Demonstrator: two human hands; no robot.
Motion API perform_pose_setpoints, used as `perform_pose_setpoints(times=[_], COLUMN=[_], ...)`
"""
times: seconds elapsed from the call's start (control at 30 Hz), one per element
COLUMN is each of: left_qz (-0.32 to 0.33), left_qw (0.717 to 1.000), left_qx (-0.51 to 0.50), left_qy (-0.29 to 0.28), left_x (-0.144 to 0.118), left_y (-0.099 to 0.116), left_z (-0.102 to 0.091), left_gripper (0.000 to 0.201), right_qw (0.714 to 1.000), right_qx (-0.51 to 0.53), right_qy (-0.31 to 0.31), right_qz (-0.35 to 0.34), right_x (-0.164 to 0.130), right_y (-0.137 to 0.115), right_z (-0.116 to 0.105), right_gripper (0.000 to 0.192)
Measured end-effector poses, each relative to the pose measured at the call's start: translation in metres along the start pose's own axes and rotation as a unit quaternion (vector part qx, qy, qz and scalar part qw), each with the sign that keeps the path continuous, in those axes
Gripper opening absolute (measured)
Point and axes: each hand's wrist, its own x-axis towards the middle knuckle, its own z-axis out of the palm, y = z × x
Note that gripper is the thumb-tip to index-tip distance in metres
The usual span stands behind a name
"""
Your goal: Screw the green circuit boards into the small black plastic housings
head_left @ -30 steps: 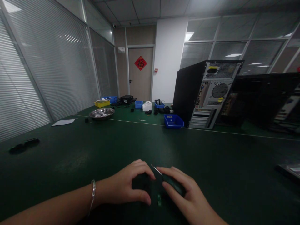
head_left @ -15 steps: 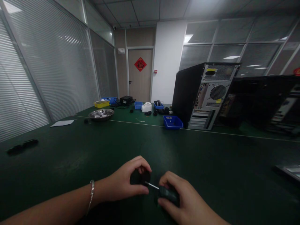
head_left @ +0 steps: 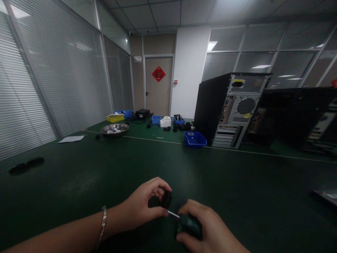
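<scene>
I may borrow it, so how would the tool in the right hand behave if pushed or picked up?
The tool is probably stiff: its thin metal shaft looks straight. It's likely handle-heavy, since the dark handle is far bulkier. If pushed, it might roll, as that handle looks rounded.

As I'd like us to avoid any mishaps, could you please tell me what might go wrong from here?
The screwdriver in the right hand has its tip close by the thumb of the left hand, so a slip could jab it. The dark part is held at the left fingertips; if dropped, it might be hard to spot on the dark green table.
</scene>
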Motion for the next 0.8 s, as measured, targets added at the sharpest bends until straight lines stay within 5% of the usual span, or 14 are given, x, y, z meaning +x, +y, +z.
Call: perform_pose_setpoints(times=[0.23,0.5,0.8], left_qz=[0.03,0.031,-0.067], left_qw=[0.999,0.999,0.989], left_qx=[0.009,-0.035,-0.13], left_qy=[-0.023,-0.003,-0.001], left_x=[-0.001,-0.001,0.0], left_y=[0.002,0.005,0.005], left_z=[0.009,0.02,0.028], left_gripper=[0.049,0.05,0.051], right_qw=[0.982,0.98,0.979], right_qx=[0.092,0.083,0.09], right_qy=[0.152,0.161,0.161], right_qz=[-0.068,-0.078,-0.087], right_x=[0.001,0.002,0.003], right_y=[0.004,0.004,0.0], right_z=[0.004,0.01,0.012], right_gripper=[0.012,0.015,0.014])
